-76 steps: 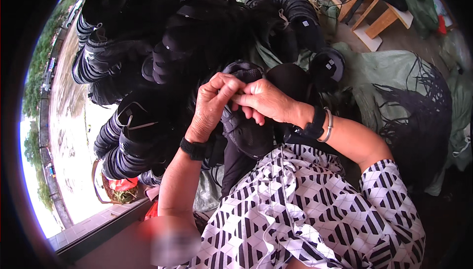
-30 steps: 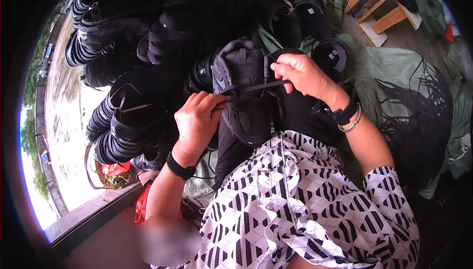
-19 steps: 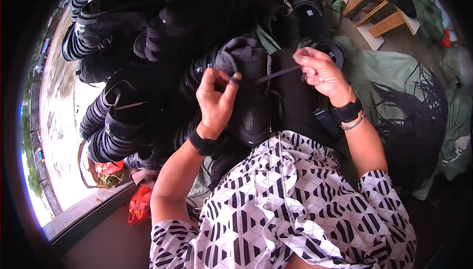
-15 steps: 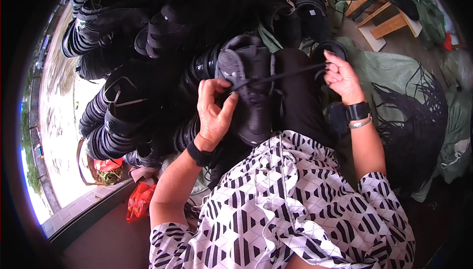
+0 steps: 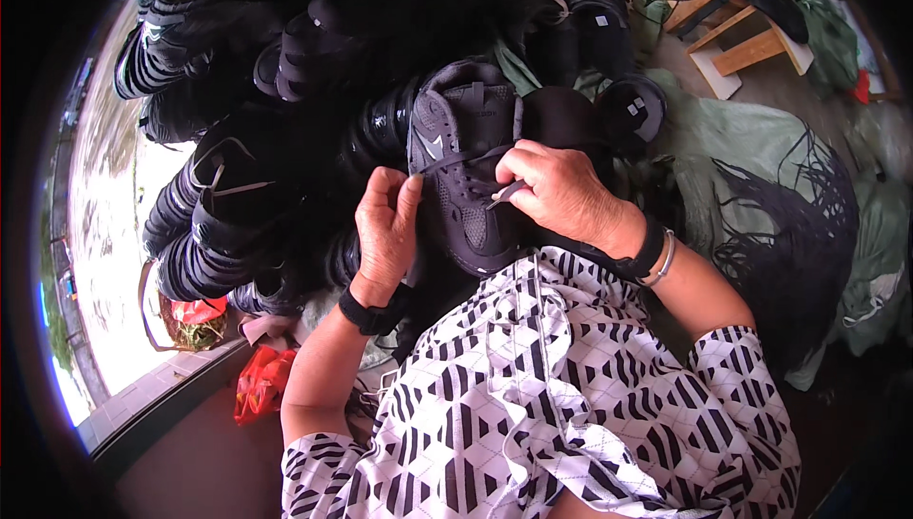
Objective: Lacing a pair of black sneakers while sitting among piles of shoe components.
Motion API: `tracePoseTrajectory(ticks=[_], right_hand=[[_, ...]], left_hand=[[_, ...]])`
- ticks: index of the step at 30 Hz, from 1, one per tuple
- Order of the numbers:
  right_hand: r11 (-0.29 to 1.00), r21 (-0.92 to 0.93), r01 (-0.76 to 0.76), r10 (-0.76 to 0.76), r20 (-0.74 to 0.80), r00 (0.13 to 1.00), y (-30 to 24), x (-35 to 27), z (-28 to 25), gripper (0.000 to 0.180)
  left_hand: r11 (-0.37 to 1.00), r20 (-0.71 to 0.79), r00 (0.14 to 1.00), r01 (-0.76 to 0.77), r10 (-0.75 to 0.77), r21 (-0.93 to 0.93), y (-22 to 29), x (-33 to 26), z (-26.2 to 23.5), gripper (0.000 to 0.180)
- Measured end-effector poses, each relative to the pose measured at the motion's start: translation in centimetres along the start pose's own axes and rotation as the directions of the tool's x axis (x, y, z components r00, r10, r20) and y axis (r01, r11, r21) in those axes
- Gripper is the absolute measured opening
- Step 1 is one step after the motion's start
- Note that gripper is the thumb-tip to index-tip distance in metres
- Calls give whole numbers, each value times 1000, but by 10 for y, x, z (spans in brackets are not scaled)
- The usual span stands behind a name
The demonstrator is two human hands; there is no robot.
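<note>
A dark grey sneaker (image 5: 465, 207) lies across my lap, its toe pointing toward me and its opening away. A black shoelace (image 5: 466, 155) crosses its tongue and runs between my two hands. My left hand (image 5: 387, 229) is at the sneaker's left side, thumb and forefinger pinched on the lace. At the right side, over the eyelets, my right hand (image 5: 561, 191) grips the lace with bent fingers; a short lace end sticks out below the fingertips. Part of the sneaker's right edge is hidden behind that hand.
Stacks of black shoes (image 5: 204, 224) rise to the left and ahead. A bundle of dark laces (image 5: 789, 234) lies on green sheeting (image 5: 751, 124) to the right. A wooden stool (image 5: 732, 34) stands at the far right. A red plastic bag (image 5: 263, 384) lies at the lower left.
My right hand has come in from the right to the sneaker's eyelets, and the long stretch of pulled lace is gone. My left hand has shifted slightly left and down.
</note>
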State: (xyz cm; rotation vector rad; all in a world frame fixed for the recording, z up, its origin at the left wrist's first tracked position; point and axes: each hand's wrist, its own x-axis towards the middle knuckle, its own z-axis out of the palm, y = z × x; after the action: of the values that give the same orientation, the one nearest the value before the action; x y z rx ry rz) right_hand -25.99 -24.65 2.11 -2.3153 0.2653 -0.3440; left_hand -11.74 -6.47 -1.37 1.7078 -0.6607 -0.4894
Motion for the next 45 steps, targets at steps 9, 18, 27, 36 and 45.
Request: tracePoseTrajectory(ticks=[9, 18, 27, 36, 45], right_hand=[[684, 589, -430, 243, 373, 896, 0, 3, -21, 6], [841, 432, -327, 190, 330, 925, 10, -3, -41, 9], [746, 445, -495, 601, -131, 789, 42, -56, -33, 23], [593, 441, -673, 541, 400, 739, 38, -109, -60, 34], [980, -103, 168, -178, -103, 979, 21, -11, -28, 12]], left_hand=[[784, 103, 949, 305, -298, -541, 41, 37, -32, 20], [727, -236, 944, 7, -232, -686, 46, 87, -135, 9], [924, -493, 822, -98, 285, 371, 25, 60, -196, 20], [992, -199, 979, 62, -39, 111, 29, 39, -143, 20], [963, -362, 924, -25, 126, 270, 10, 44, -156, 22]])
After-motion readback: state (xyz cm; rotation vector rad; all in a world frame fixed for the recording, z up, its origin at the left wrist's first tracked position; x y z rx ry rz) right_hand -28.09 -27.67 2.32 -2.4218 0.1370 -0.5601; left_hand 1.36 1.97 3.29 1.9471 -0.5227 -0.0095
